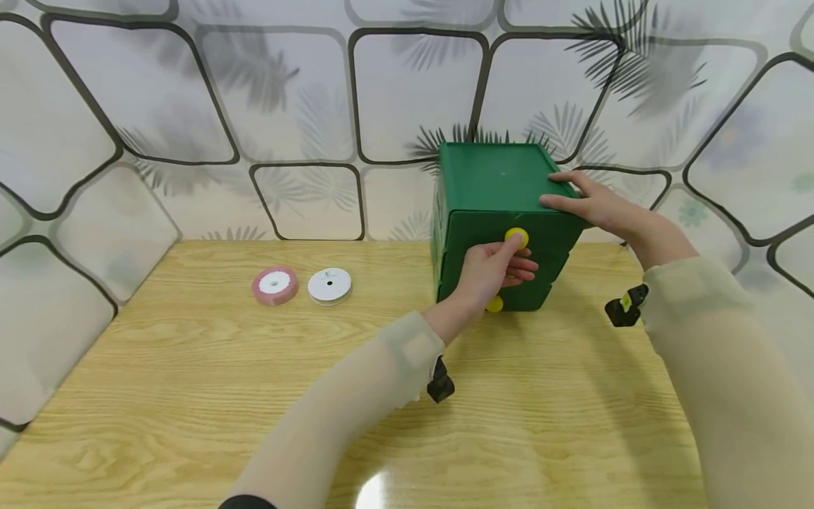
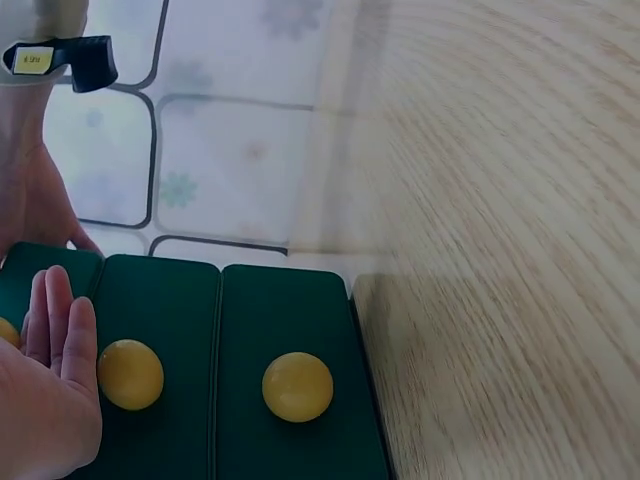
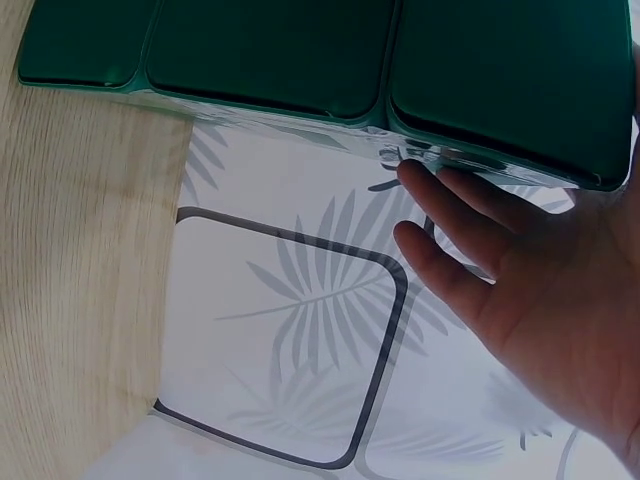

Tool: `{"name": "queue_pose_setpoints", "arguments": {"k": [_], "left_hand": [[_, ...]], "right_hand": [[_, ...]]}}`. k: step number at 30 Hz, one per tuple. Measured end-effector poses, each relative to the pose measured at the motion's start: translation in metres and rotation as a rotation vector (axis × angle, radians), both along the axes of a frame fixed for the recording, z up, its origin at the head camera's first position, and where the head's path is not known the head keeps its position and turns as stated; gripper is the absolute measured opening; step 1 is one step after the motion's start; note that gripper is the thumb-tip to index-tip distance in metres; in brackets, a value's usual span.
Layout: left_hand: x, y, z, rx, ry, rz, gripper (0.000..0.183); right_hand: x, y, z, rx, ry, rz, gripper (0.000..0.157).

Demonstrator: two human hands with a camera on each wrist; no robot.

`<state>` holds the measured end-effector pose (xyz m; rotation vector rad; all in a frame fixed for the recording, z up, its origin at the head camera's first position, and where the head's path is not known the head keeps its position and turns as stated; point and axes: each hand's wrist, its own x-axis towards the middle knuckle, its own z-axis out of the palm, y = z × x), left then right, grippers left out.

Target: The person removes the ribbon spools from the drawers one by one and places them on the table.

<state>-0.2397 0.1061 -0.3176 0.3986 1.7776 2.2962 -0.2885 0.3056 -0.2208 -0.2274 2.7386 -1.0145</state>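
A green box of three drawers (image 1: 499,173) stands on the table, right of centre, its drawers flush. At its front, my left hand (image 1: 485,272) pinches the yellow knob (image 1: 516,235) of the top drawer, thumb on the near side and the other fingers stretched out. Below it, the left wrist view shows the middle knob (image 2: 130,375) and the bottom knob (image 2: 298,387). My right hand (image 1: 600,203) rests on the box's top right edge, thumb and a finger on top. In the right wrist view its other fingers (image 3: 455,215) reach along the side.
Left of the box, a pink ribbon roll (image 1: 275,285) and a white ribbon roll (image 1: 330,286) lie flat on the wooden table (image 1: 191,396). A patterned backdrop (image 1: 305,92) stands close behind the box.
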Motion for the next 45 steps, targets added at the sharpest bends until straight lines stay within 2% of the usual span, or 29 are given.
{"name": "queue_pose_setpoints", "arguments": {"k": [16, 23, 28, 34, 39, 45], "left_hand": [[-0.006, -0.002, -0.001, -0.025, -0.005, -0.030, 0.049], [-0.003, -0.014, -0.003, -0.150, -0.024, -0.090, 0.052], [0.001, -0.023, -0.015, -0.257, -0.009, -0.156, 0.052], [-0.001, -0.029, -0.032, -0.330, -0.054, -0.207, 0.054], [-0.006, -0.029, -0.042, -0.341, -0.082, -0.205, 0.056], [-0.011, -0.025, -0.048, -0.292, -0.121, -0.155, 0.052]], "right_hand": [[0.001, 0.002, -0.004, -0.030, 0.010, -0.003, 0.079], [0.000, 0.002, -0.007, -0.016, 0.023, -0.006, 0.079], [-0.001, 0.004, -0.007, -0.003, 0.038, -0.009, 0.078], [-0.002, 0.005, -0.007, -0.013, 0.011, -0.010, 0.078], [-0.001, 0.005, -0.008, -0.015, 0.014, -0.010, 0.078], [0.000, 0.004, -0.007, -0.015, 0.025, -0.011, 0.078]]}}
